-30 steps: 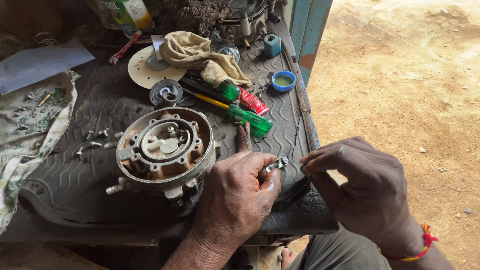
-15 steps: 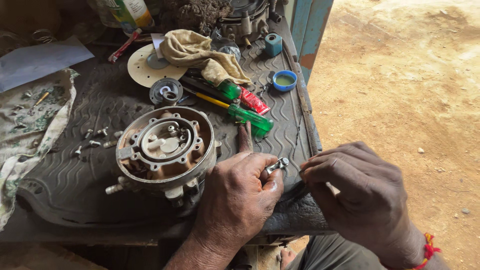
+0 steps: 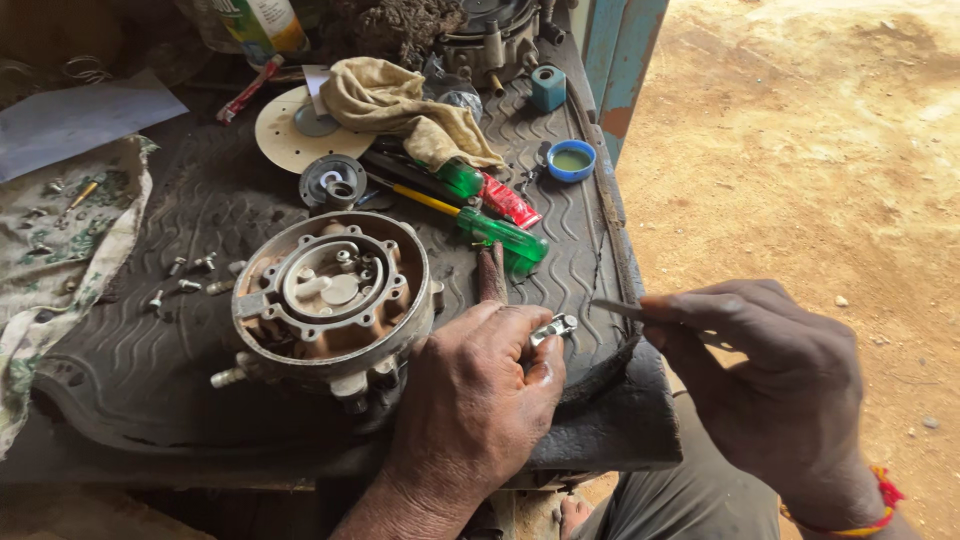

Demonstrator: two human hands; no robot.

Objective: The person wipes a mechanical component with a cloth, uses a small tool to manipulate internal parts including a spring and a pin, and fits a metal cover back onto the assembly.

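The right hand [image 3: 780, 390] has drawn back right, its fingers pinching a thin tool [image 3: 615, 308] clear of the small metal part [image 3: 553, 328] that the left hand [image 3: 480, 400] grips.

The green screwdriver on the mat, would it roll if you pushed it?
Probably only a little. The green screwdriver has a round-looking handle, but it lies on a ridged rubber mat that would likely catch it. It looks stiff, and probably light to lift.

Sunlit sandy ground [image 3: 800, 150] beside a blue post [image 3: 622, 60].
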